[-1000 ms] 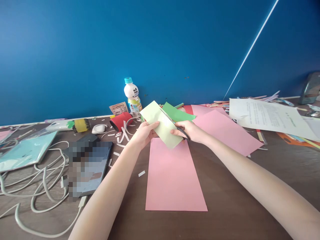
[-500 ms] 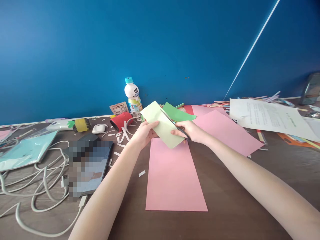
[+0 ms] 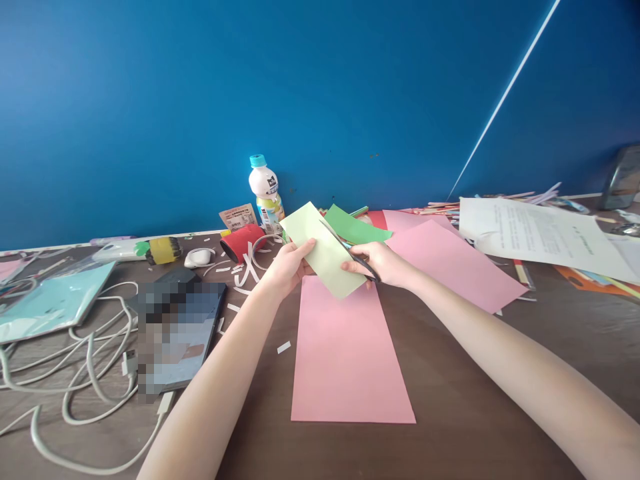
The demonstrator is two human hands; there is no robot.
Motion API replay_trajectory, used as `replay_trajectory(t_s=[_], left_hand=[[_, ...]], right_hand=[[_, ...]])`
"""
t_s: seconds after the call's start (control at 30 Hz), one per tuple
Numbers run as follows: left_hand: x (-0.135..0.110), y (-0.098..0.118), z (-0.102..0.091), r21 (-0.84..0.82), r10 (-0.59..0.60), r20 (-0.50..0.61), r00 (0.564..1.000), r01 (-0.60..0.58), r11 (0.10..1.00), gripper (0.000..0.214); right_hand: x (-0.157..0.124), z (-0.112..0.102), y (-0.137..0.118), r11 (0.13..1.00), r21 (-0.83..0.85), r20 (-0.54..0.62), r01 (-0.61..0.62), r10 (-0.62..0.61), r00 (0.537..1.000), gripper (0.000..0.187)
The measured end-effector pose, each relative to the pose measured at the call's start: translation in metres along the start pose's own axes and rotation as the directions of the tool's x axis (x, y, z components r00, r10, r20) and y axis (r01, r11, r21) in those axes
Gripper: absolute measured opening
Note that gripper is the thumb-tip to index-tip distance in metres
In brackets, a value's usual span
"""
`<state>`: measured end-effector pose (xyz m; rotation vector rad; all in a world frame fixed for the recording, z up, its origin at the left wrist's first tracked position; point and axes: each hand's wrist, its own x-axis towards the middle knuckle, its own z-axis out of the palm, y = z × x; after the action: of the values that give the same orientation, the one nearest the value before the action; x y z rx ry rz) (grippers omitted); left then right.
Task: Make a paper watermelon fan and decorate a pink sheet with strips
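My left hand [image 3: 291, 267] pinches the left edge of a pale green sheet of paper [image 3: 325, 253], thumb on top. The sheet is held tilted above the table. Dark-handled scissors [image 3: 371, 271] are in my right hand [image 3: 377, 262], their blades along the sheet's right edge; my fingers partly hide the handles. Under the lower corner of the green sheet, a pink sheet [image 3: 350, 360] lies flat on the table. A darker green sheet [image 3: 357, 225] lies just behind my hands.
A drink bottle [image 3: 266, 193] stands by the blue wall, near a red cup [image 3: 243, 243] on its side and white paper scraps. Left are a phone [image 3: 193, 347] and tangled white cables [image 3: 93, 360]. More pink paper [image 3: 450, 263] and a printed sheet [image 3: 540, 233] lie right.
The scissors' blades have shifted slightly against the pale green sheet's right edge. Both hands stay in nearly the same place, and the other things have not moved.
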<state>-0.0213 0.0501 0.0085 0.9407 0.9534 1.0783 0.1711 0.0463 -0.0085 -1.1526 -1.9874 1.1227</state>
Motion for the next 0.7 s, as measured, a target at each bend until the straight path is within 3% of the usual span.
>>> replay_trajectory(t_s=[0.2, 0.7], left_hand=[[0.0008, -0.0014, -0.0014, 0.023, 0.010, 0.029, 1.000, -0.011, 1.000, 0.020], [0.0010, -0.0062, 0.0000, 0.034, -0.082, 0.127, 0.989, 0.079, 0.996, 0.023]], right_hand=[[-0.0008, -0.0001, -0.0016, 0.999, -0.042, -0.015, 0.036, -0.036, 0.999, 0.044], [-0.0015, -0.0001, -0.0070, 0.998, 0.058, -0.019, 0.006, -0.005, 1.000, 0.041]])
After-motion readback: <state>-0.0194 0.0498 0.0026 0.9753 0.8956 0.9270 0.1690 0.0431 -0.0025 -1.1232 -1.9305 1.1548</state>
